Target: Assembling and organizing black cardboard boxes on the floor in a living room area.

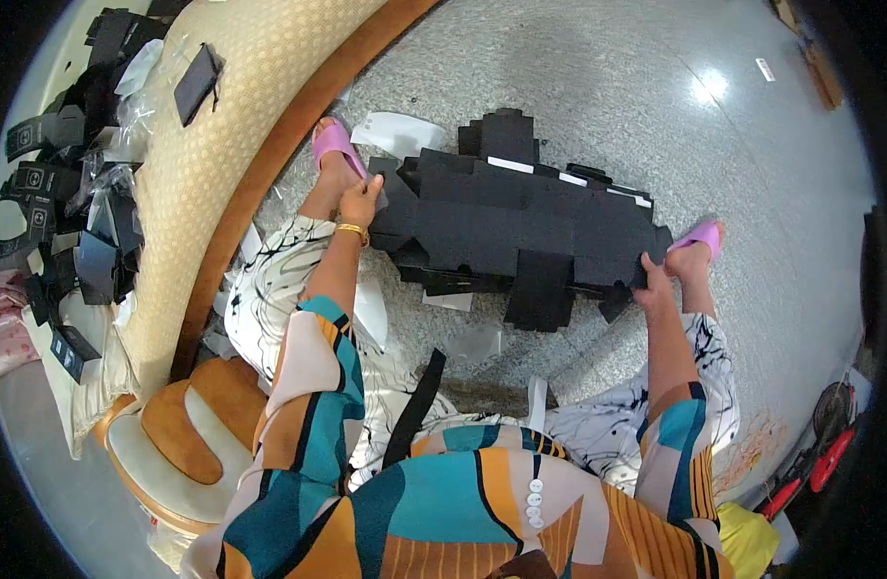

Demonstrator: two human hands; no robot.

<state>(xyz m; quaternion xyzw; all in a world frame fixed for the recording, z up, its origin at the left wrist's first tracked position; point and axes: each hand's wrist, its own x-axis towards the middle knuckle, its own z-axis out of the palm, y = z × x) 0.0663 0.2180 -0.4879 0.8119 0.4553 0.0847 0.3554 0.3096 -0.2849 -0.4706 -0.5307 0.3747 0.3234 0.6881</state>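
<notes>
A pile of flattened black cardboard boxes (501, 217) lies across the floor between my feet, its flaps and tabs jutting out on several sides. At the pile's left end, my left hand (361, 203) is closed on the edge of the cardboard. My right hand (653, 282) grips the lower right corner, thumb on top and the other fingers mostly hidden. White strips show between the layers along the far edge. How many layers each hand holds cannot be made out.
On the left stands a cream patterned couch (270, 68) with a small black pouch (196, 85) on it. Beyond it are heaped black boxes (101, 256) and clear plastic. White paper (398, 133) lies near my left foot; a round stool (178, 449) stands lower left.
</notes>
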